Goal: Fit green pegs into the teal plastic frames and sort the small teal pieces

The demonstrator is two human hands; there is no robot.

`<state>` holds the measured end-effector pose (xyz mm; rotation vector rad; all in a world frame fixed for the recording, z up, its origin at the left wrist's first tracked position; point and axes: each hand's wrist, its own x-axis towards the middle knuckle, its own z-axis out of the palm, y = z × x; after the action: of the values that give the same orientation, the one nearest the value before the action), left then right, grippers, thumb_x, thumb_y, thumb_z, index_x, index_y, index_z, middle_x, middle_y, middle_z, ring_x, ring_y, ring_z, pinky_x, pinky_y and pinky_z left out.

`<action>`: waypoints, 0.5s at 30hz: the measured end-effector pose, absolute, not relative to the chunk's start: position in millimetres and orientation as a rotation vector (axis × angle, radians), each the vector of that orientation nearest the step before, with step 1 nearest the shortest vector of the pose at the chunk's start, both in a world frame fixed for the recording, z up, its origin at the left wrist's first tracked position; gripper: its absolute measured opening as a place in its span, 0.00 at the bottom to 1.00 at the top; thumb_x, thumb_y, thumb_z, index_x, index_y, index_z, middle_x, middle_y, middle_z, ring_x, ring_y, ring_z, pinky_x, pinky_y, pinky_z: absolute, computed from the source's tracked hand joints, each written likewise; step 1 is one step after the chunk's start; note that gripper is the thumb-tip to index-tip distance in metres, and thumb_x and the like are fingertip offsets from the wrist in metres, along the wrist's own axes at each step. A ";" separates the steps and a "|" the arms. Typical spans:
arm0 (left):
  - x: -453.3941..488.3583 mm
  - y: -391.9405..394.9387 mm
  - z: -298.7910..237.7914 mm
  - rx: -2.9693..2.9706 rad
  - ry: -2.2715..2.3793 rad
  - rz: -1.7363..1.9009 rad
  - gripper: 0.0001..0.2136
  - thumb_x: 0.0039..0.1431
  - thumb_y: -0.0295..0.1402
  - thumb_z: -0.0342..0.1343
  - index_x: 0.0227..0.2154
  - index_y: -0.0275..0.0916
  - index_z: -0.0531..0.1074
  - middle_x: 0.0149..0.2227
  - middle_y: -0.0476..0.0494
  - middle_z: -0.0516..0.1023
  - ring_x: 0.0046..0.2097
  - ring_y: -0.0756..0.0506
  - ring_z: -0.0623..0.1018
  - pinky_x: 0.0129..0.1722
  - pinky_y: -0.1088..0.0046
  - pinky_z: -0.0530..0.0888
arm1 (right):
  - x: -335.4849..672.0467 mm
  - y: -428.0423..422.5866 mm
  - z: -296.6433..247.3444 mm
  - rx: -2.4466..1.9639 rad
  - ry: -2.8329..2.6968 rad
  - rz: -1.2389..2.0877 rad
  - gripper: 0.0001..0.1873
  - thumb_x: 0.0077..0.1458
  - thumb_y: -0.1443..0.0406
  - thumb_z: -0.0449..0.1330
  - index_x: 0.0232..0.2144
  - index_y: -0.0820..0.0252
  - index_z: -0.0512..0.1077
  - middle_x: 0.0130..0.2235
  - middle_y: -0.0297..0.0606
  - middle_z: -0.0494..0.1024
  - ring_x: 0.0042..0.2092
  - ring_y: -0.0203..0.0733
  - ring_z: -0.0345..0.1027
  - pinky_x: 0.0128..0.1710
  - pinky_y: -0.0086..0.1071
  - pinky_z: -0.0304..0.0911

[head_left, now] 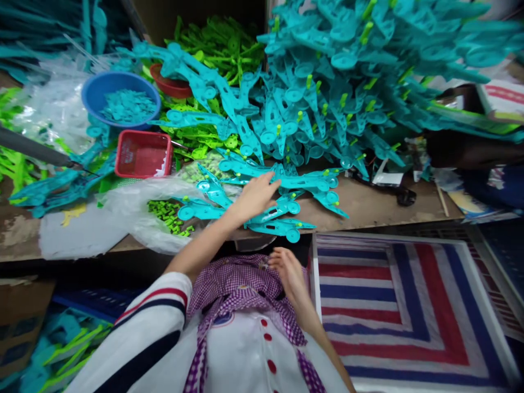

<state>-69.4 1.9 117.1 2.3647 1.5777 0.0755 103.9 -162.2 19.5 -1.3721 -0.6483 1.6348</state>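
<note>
My left hand reaches over several turquoise plastic pieces that look like large clip arms with round discs. Its fingers are stretched out and touch or hover just above them; which of the two I cannot tell. Close to my apron, below the table edge, is my right hand, fingers apart and loosely bent, with nothing visible in it. Small green plastic bits lie by my left forearm, beside a clear plastic bag.
A big heap of turquoise pieces rises at the back right. Green pieces are piled behind. A blue bowl holds small turquoise parts near a red tray. A striped-lined box stands at the right.
</note>
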 end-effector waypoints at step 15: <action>-87.2 103.8 92.3 2.458 1.394 -0.429 0.37 0.49 0.35 0.61 0.61 0.36 0.54 0.50 0.31 0.76 0.55 0.32 0.72 0.57 0.55 0.59 | 40.2 -116.7 21.0 -0.882 0.071 2.129 0.07 0.55 0.62 0.66 0.35 0.59 0.74 0.44 0.39 0.80 0.53 0.40 0.74 0.58 0.33 0.67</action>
<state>-87.2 103.8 92.3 2.4579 1.3942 -0.4294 40.2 -116.7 21.0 -0.8824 0.0705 2.1286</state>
